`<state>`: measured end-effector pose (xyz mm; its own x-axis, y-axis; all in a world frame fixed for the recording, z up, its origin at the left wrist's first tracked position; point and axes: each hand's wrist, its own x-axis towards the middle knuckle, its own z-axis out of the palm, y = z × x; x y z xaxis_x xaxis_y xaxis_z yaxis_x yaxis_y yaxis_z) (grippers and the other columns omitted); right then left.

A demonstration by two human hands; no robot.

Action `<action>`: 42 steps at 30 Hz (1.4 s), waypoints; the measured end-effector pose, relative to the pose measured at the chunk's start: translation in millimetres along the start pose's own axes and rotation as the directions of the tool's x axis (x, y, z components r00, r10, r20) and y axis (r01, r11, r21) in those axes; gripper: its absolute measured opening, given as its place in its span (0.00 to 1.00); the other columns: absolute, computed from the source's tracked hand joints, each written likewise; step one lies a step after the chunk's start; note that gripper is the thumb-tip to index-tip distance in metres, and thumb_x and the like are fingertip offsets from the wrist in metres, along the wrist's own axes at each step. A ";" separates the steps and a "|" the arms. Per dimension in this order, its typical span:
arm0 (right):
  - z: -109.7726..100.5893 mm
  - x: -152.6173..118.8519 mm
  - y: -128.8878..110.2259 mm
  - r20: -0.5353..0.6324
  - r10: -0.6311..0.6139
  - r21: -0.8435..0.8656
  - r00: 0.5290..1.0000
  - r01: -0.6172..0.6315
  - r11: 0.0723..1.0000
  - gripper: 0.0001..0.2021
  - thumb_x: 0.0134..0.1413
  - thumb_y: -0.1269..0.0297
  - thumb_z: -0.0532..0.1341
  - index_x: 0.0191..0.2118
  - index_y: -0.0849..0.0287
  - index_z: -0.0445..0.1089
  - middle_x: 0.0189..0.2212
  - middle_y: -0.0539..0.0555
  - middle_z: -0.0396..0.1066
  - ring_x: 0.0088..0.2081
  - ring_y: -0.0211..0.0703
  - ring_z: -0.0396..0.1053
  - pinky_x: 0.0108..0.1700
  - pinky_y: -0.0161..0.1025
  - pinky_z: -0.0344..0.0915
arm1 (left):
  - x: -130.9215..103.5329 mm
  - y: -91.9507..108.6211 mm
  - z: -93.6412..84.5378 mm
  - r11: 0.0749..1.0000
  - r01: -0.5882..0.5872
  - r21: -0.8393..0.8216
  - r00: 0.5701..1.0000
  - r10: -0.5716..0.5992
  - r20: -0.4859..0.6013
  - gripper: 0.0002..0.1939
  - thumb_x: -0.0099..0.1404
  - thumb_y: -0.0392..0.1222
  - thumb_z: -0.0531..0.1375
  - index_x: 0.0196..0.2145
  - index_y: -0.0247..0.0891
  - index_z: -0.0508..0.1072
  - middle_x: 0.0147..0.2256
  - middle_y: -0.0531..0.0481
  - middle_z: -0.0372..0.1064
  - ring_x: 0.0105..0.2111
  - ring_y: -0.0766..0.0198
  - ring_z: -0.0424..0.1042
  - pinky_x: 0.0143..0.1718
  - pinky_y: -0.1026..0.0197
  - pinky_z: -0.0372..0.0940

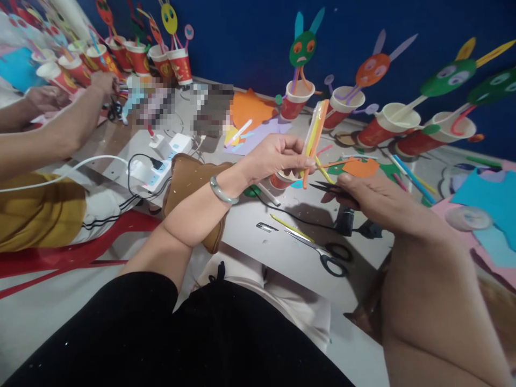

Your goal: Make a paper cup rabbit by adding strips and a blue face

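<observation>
Pinched between the thumb and fingers of my left hand (282, 156) is an upright bundle of yellow, orange and pale strips (315, 137). A yellow strip (323, 171) slants down from it toward my right hand (355, 193). That hand is closed around small dark-bladed scissors (328, 187), whose tips point left, just below the bundle. On the table beneath lie larger black-handled scissors (322, 252), a yellow pencil-like strip (292, 228) and a small silver piece (266, 227). A red paper cup (282, 180) stands partly hidden behind my left hand.
Several red cups with paper animal heads, one a green head (303, 49), line the blue wall. A power strip (155, 174) with cables and a brown cushion (193, 188) are left. Another person's hands (102, 83) work at far left. Coloured paper (492, 204) lies right.
</observation>
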<state>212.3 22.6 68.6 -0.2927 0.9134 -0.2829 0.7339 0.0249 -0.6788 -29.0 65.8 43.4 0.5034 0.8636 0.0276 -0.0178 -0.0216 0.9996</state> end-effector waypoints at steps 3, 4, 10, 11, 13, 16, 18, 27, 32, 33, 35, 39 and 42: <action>2.4 1.2 -1.3 0.028 0.024 -0.064 0.999 -0.022 0.998 0.49 0.51 0.12 0.45 0.30 0.59 0.78 0.21 0.53 0.62 0.26 0.41 0.59 0.30 0.42 0.55 | 0.4 0.0 1.6 1.000 -0.004 0.015 1.000 0.004 0.007 0.17 0.64 0.47 0.74 0.33 0.34 0.73 0.31 0.51 0.78 0.29 0.71 0.78 0.32 0.67 0.71; 2.9 1.8 -1.1 0.027 0.025 -0.069 0.999 -0.023 0.997 0.49 0.51 0.12 0.44 0.30 0.59 0.77 0.21 0.52 0.62 0.25 0.41 0.59 0.30 0.42 0.54 | 0.3 0.0 2.2 1.000 0.003 0.015 1.000 -0.003 0.010 0.16 0.65 0.45 0.74 0.33 0.34 0.72 0.30 0.52 0.78 0.28 0.72 0.77 0.32 0.67 0.71; 8.6 3.6 -0.8 0.088 -0.045 -0.011 0.995 0.046 0.999 0.48 0.50 0.12 0.47 0.29 0.59 0.76 0.23 0.52 0.63 0.27 0.40 0.60 0.32 0.41 0.55 | -4.5 3.5 6.0 0.997 0.055 -0.058 0.998 -0.053 0.037 0.09 0.67 0.36 0.70 0.34 0.33 0.73 0.29 0.53 0.77 0.28 0.73 0.76 0.32 0.67 0.73; 9.6 3.4 -1.4 0.088 -0.047 -0.006 0.995 0.047 0.999 0.48 0.48 0.11 0.48 0.29 0.59 0.75 0.23 0.52 0.63 0.27 0.40 0.59 0.31 0.41 0.54 | -5.3 4.3 6.5 0.997 0.054 -0.051 0.998 -0.053 0.035 0.09 0.67 0.36 0.70 0.34 0.33 0.72 0.29 0.53 0.77 0.28 0.73 0.76 0.33 0.67 0.73; 11.0 3.3 -2.2 0.079 -0.042 0.000 0.996 0.042 0.999 0.48 0.47 0.11 0.49 0.28 0.59 0.75 0.22 0.51 0.62 0.26 0.39 0.57 0.31 0.41 0.53 | -6.3 5.3 7.2 0.999 0.048 -0.025 0.998 -0.048 0.028 0.10 0.67 0.37 0.70 0.33 0.34 0.72 0.29 0.53 0.76 0.28 0.72 0.77 0.33 0.66 0.74; 12.4 3.6 -1.9 0.065 -0.041 0.007 0.997 0.041 0.999 0.48 0.47 0.11 0.50 0.27 0.59 0.74 0.21 0.51 0.61 0.25 0.38 0.56 0.30 0.41 0.52 | -6.3 4.1 7.5 1.000 0.030 0.011 0.999 -0.030 0.033 0.13 0.65 0.39 0.72 0.33 0.34 0.71 0.28 0.53 0.76 0.29 0.70 0.77 0.33 0.65 0.74; 13.3 3.7 -2.1 0.071 -0.051 0.011 0.996 0.050 0.999 0.47 0.48 0.12 0.50 0.27 0.59 0.74 0.21 0.51 0.61 0.25 0.38 0.57 0.31 0.41 0.53 | -5.7 1.4 7.4 0.999 0.017 0.027 0.999 -0.018 0.043 0.15 0.65 0.43 0.73 0.33 0.34 0.71 0.27 0.54 0.75 0.28 0.70 0.77 0.31 0.66 0.72; 17.3 0.5 -13.2 0.051 -0.100 0.045 0.994 0.098 0.994 0.45 0.50 0.14 0.52 0.25 0.59 0.73 0.19 0.48 0.57 0.24 0.37 0.53 0.31 0.40 0.51 | -3.9 -5.8 6.7 0.999 0.037 0.021 0.997 -0.038 0.063 0.18 0.63 0.47 0.74 0.33 0.36 0.71 0.25 0.56 0.72 0.21 0.73 0.70 0.23 0.68 0.63; 19.4 1.6 -11.7 0.021 -0.103 0.057 0.994 0.102 0.993 0.44 0.51 0.14 0.52 0.24 0.58 0.72 0.19 0.48 0.57 0.24 0.37 0.53 0.31 0.40 0.50 | -5.0 -4.2 6.6 0.999 0.040 0.005 0.997 -0.040 0.062 0.15 0.65 0.45 0.73 0.34 0.36 0.71 0.27 0.55 0.73 0.23 0.73 0.72 0.25 0.68 0.64; 19.5 2.0 -11.1 0.019 -0.106 0.058 0.994 0.105 0.993 0.44 0.51 0.14 0.52 0.24 0.58 0.72 0.19 0.48 0.57 0.24 0.37 0.53 0.30 0.40 0.50 | -5.2 -4.4 6.6 0.999 0.036 -0.001 0.997 -0.035 0.065 0.15 0.66 0.46 0.73 0.35 0.35 0.71 0.27 0.55 0.74 0.24 0.73 0.72 0.26 0.68 0.65; 19.3 2.6 -10.2 0.022 -0.105 0.053 0.994 0.104 0.993 0.45 0.51 0.14 0.52 0.24 0.58 0.72 0.19 0.49 0.57 0.24 0.37 0.54 0.31 0.40 0.50 | -5.4 -5.0 6.4 1.000 0.029 -0.009 0.997 -0.029 0.069 0.16 0.66 0.46 0.72 0.35 0.35 0.71 0.28 0.55 0.75 0.25 0.74 0.73 0.26 0.69 0.65; 18.2 2.0 -12.5 0.018 -0.086 0.041 0.996 0.085 0.996 0.46 0.48 0.13 0.52 0.24 0.58 0.73 0.19 0.49 0.58 0.24 0.38 0.54 0.31 0.40 0.51 | -5.5 -5.5 6.5 1.000 0.030 -0.001 0.998 -0.030 0.064 0.16 0.65 0.46 0.72 0.35 0.35 0.71 0.27 0.55 0.74 0.24 0.75 0.71 0.25 0.70 0.64; 17.6 0.1 -16.8 0.023 -0.072 0.044 0.997 0.070 0.997 0.45 0.49 0.13 0.52 0.24 0.58 0.72 0.19 0.49 0.57 0.25 0.38 0.54 0.31 0.41 0.51 | -5.8 -4.6 7.1 0.999 0.042 -0.001 0.997 -0.042 0.062 0.18 0.63 0.49 0.74 0.34 0.36 0.71 0.26 0.55 0.74 0.23 0.74 0.71 0.24 0.69 0.65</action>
<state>189.2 15.1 68.1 -0.3587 0.8995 -0.2495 0.6838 0.0713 -0.7262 -25.7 57.2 38.7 0.5560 0.8310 -0.0143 0.0026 0.0154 0.9999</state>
